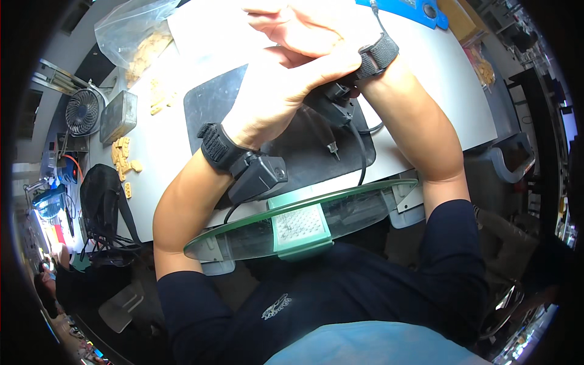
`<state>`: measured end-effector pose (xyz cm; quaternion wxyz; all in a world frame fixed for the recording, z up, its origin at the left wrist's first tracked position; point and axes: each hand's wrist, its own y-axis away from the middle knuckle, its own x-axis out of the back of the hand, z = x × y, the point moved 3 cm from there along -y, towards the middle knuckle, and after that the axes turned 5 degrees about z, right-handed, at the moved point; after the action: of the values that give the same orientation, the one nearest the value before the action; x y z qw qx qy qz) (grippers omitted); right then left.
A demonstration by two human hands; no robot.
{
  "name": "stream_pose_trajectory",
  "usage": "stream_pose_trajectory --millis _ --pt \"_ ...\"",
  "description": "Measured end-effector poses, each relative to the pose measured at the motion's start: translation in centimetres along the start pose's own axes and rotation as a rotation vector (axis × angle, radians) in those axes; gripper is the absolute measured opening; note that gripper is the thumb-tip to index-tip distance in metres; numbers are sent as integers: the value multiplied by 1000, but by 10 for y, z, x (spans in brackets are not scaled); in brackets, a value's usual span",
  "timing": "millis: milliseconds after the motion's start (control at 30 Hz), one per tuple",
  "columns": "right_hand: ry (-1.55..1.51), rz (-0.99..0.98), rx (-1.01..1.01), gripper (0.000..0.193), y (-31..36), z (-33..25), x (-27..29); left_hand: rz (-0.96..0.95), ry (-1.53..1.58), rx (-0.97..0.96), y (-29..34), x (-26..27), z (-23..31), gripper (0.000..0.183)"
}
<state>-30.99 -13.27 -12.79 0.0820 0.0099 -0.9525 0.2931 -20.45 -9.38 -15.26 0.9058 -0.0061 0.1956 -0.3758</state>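
My left hand (271,100) reaches across to my right wrist. Its thumb lies against the black wrist strap (378,56) there, and its fingers curl under the black camera box (331,104) on that strap. My right hand (301,27) is turned palm up with fingers stretched out, partly washed out by bright light. On my left wrist sits another black strap (220,148) with a boxy camera (260,177). Below the hands, a grey pen-shaped tool with a pointed metal tip (332,147) rests on a black mat (292,161).
A green-edged clear panel (359,207) with a white dimpled pad (299,224) spans the table's near edge. Yellow pieces (123,159), a metal box (118,117), a fan (84,112) and a plastic bag (131,33) stand left. A blue item (420,12) lies far right. Cables hang from both cameras.
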Motion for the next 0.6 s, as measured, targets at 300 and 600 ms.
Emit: stream_pose_trajectory --millis 300,600 --pt "7 -4 7 28 -2 -8 -16 136 -76 190 -1 17 -16 36" --pt "-2 2 19 29 1 -16 -10 16 -245 114 2 16 -12 33"
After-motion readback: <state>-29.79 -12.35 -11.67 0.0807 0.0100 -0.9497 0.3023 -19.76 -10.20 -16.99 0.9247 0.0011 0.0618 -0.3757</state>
